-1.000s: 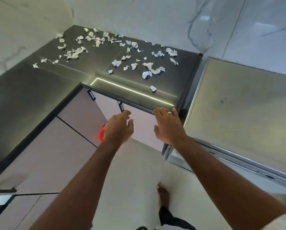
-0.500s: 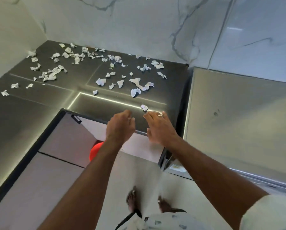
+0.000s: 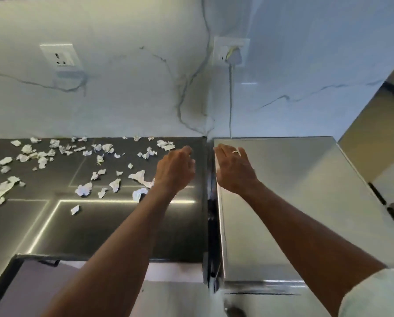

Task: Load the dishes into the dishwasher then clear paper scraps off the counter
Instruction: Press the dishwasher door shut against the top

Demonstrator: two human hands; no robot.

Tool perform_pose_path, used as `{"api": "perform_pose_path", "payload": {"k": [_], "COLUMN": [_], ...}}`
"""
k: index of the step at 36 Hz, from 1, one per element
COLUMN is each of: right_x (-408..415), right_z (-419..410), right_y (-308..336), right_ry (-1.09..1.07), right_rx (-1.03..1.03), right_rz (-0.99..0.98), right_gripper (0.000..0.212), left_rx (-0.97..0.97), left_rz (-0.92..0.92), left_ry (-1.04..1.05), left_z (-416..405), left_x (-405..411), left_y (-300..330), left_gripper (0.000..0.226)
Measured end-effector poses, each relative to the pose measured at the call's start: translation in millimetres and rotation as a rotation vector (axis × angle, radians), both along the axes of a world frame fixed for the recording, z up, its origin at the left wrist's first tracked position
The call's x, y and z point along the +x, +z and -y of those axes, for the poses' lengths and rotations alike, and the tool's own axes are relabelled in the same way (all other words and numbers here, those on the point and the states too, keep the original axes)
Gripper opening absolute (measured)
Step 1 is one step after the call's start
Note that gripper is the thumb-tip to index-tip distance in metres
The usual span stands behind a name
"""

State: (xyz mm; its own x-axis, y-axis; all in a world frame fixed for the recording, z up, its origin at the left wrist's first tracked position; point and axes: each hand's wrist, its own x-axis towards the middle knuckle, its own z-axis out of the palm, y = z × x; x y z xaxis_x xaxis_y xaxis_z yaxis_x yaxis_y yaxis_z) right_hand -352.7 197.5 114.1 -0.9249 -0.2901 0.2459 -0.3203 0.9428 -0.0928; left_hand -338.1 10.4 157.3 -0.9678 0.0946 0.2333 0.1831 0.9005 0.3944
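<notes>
Several crumpled white paper scraps point(image 3: 84, 189) lie scattered over the dark counter point(image 3: 113, 227), thickest toward its back and left. My left hand point(image 3: 175, 170) hovers over the counter's right part, fingers loosely curled and holding nothing, with a long scrap point(image 3: 140, 176) just to its left. My right hand point(image 3: 233, 169), a ring on one finger, is stretched flat over the left edge of the steel dishwasher top point(image 3: 294, 202), holding nothing. No dishes are in view.
A marble wall point(image 3: 134, 99) stands behind the counter, with a socket point(image 3: 59, 56) and a plugged-in cord point(image 3: 230, 94). A dark gap point(image 3: 212, 213) separates counter and dishwasher. Pale cabinet fronts point(image 3: 31, 289) lie below; another steel unit point(image 3: 374, 145) stands at the right.
Both hands have moved forward from the counter's front edge to its back right. The view has lifted toward the wall, so the floor, my feet and a red object below have dropped out.
</notes>
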Motion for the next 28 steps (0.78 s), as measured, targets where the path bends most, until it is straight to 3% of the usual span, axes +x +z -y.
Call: {"api": "perform_pose_path", "payload": {"k": [13,28], "right_x": [-161.0,-245.1], "right_z": [-86.7,-49.1], "right_y": [106.3,129.8], "right_ry": [-0.034,0.009], "right_rx": [0.089,0.206], "right_rz": [-0.115,-0.138], "right_gripper": [0.074,0.078], "left_rx": [-0.032,-0.136], "left_rz": [-0.117,-0.166], "left_ry": [-0.002,0.05], "left_z": [-91.3,-95.0], "left_x": [-135.8,-206.7], "left_y": [77.5,123.2], "left_gripper": [0.037,0.04]}}
